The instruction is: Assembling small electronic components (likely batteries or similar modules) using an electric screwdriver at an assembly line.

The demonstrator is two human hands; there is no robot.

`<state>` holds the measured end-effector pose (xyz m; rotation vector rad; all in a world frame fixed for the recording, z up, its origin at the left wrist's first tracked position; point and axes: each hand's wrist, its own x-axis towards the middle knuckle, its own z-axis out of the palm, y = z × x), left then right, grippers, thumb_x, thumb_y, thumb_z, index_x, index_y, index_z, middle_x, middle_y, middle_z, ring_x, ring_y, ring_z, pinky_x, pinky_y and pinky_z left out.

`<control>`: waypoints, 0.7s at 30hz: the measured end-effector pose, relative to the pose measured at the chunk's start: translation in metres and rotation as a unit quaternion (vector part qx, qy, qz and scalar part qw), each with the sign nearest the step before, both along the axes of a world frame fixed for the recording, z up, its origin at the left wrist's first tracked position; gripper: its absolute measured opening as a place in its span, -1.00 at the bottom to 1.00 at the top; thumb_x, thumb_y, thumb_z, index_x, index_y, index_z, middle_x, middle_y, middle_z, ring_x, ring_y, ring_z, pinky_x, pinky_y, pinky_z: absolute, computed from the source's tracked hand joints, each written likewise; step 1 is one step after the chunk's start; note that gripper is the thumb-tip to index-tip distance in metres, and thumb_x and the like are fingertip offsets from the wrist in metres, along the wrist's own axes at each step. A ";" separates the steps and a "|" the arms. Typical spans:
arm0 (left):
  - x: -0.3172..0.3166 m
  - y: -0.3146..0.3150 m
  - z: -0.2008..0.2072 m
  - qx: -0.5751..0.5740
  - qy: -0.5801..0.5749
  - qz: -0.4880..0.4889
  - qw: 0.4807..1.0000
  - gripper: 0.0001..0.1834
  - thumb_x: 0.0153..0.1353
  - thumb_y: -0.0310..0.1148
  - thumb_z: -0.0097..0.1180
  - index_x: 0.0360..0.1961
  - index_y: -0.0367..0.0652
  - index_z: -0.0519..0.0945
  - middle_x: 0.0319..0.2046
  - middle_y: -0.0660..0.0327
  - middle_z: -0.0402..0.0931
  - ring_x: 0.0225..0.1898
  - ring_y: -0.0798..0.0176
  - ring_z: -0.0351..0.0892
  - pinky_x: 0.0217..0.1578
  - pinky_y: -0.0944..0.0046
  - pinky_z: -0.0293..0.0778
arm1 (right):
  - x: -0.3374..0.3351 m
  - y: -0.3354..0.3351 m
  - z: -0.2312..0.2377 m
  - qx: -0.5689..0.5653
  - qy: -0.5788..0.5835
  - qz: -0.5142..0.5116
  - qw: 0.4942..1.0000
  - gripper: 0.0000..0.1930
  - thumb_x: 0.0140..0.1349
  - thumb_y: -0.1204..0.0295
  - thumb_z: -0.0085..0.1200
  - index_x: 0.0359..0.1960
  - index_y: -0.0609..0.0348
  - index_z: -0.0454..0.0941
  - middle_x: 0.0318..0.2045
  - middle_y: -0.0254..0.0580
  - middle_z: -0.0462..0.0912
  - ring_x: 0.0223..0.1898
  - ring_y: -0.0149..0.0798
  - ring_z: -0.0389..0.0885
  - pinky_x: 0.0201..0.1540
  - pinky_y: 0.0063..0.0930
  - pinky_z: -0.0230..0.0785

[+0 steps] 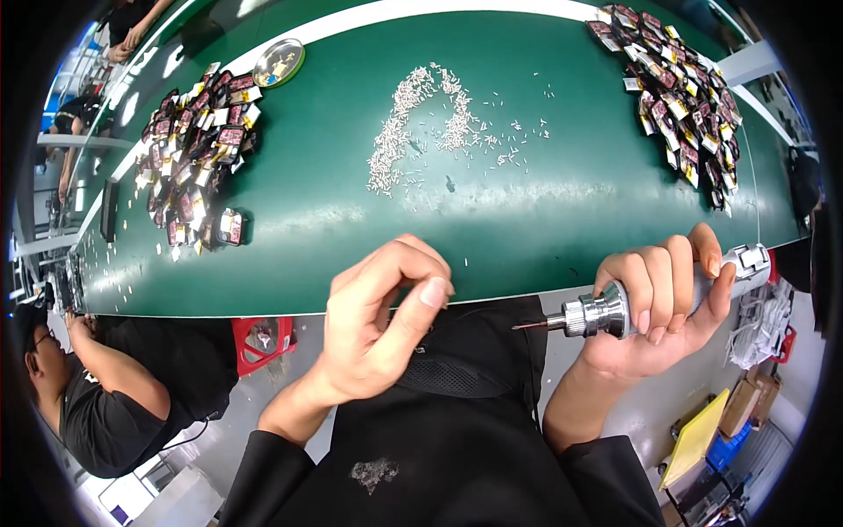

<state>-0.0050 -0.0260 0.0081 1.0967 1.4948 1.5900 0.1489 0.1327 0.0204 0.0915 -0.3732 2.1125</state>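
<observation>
My right hand (665,290) is wrapped round a silver and grey power screwdriver (599,314), whose thin bit points left toward my other hand. Just past the table's near edge, my left hand (386,316) has its fingers curled and its thumb and fingertips brought together; whatever they may hold is too small to make out. On the green table (325,176) beyond lies a loose pile of small silvery screws (404,119), bent like an arch and scattered to the right. One single screw (466,262) lies close to the near edge.
Many small black packaged items with labels are heaped at the left (198,145) and at the far right (680,97). A round dish (279,63) with small pieces stands behind the left heap. To my left sits another person (123,395); a red stool (263,342) is nearby.
</observation>
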 end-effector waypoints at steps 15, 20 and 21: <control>0.029 0.005 -0.019 0.044 -0.305 -0.035 0.951 -0.82 0.29 -0.41 0.01 -0.36 -0.34 0.44 -0.44 0.04 0.41 -0.47 0.26 0.46 -0.51 0.38 0.36 | -0.021 -0.017 0.007 0.029 -0.049 -0.023 0.998 -0.81 0.33 0.30 -0.09 -0.32 0.18 0.36 -0.78 -0.46 0.21 -0.82 -0.54 0.18 -0.64 -0.61 0.14; 0.030 0.007 -0.014 0.010 -0.212 0.000 0.977 -0.84 0.24 -0.49 0.05 -0.43 -0.38 0.46 -0.48 0.05 0.44 -0.50 0.29 0.43 -0.51 0.39 0.34 | -0.018 -0.016 0.006 0.054 -0.067 -0.027 0.996 -0.81 0.34 0.30 -0.09 -0.33 0.17 0.36 -0.78 -0.46 0.22 -0.82 -0.54 0.18 -0.64 -0.61 0.15; 0.028 0.009 -0.014 0.018 -0.071 0.014 0.997 -0.88 0.19 -0.54 0.07 -0.45 -0.40 0.47 -0.49 0.05 0.45 -0.51 0.29 0.42 -0.50 0.39 0.34 | -0.017 -0.016 0.005 0.065 -0.075 -0.036 0.994 -0.80 0.34 0.30 -0.09 -0.32 0.18 0.37 -0.78 -0.46 0.22 -0.82 -0.54 0.18 -0.65 -0.61 0.15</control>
